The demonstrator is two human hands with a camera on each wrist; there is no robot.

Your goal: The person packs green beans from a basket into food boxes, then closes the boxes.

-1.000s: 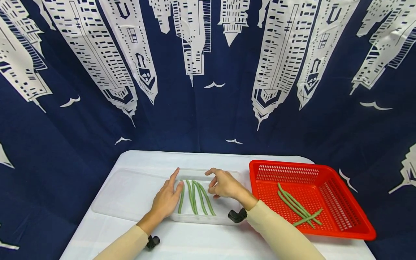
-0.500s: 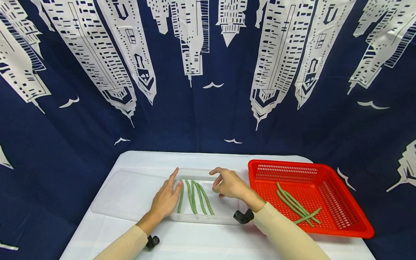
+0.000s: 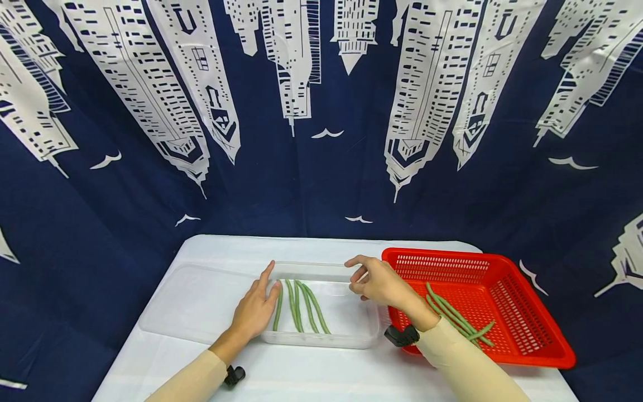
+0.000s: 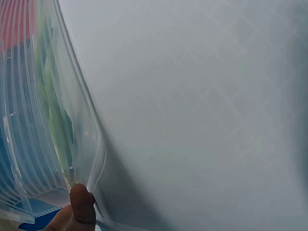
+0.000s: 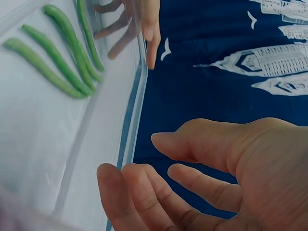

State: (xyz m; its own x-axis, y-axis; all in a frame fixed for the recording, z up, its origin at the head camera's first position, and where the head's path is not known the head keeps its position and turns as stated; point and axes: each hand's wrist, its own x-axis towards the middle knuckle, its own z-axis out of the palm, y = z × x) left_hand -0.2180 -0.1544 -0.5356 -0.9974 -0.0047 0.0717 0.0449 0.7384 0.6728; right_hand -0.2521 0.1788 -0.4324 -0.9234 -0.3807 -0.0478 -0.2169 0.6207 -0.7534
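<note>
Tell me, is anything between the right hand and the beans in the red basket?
Just the left side of the red basket. No lid shows, so the right hand could probably reach the beans from above.

"Reading the head view as a clock, what are you counting?"

"Five beans (image 3: 297,306) are lying in one box (image 3: 351,339) at six o'clock. At least three more beans (image 3: 483,330) are sitting in one basket (image 3: 507,312) at four; one of two sleeves (image 3: 467,360) is partly covering those."

"And what else?"

"One lid (image 3: 196,304) is lying at eight. Two hands are showing: one left hand (image 3: 253,310) at seven, one right hand (image 3: 382,283) at five."
</note>
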